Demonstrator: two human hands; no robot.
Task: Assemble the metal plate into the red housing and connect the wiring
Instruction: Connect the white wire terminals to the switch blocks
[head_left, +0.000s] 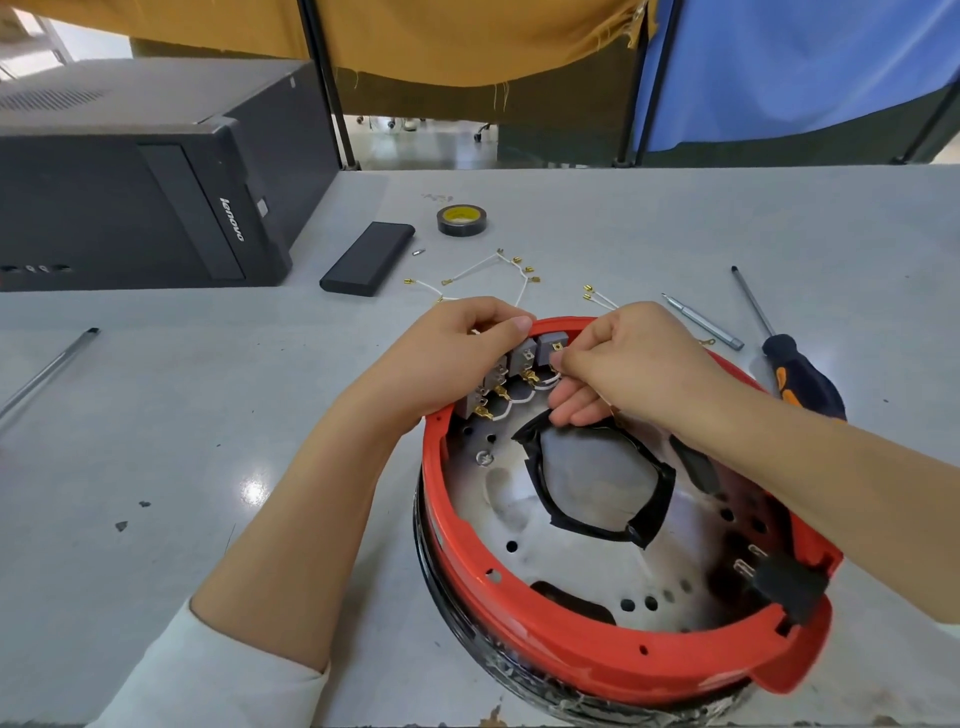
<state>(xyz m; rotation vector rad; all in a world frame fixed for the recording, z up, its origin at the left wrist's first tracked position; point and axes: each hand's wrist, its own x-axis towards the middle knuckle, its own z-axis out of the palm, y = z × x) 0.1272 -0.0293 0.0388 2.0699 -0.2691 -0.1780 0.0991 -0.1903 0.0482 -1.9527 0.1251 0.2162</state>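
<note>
Housing (597, 644), red, plate (519, 499) seated inside. Left hand (441, 358) curls round rim and switches (519, 358); right hand (623, 364) pinches a terminal at the end switch. We judge a skewed push could bend the tab.

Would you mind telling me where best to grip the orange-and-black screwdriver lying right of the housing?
Grip the screwdriver by its thick handle, coming from above and from the right: it lies flat on the table, and the red housing crowds its left side.

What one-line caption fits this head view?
Both hands wiring the switch row at the red housing's far rim.
</note>
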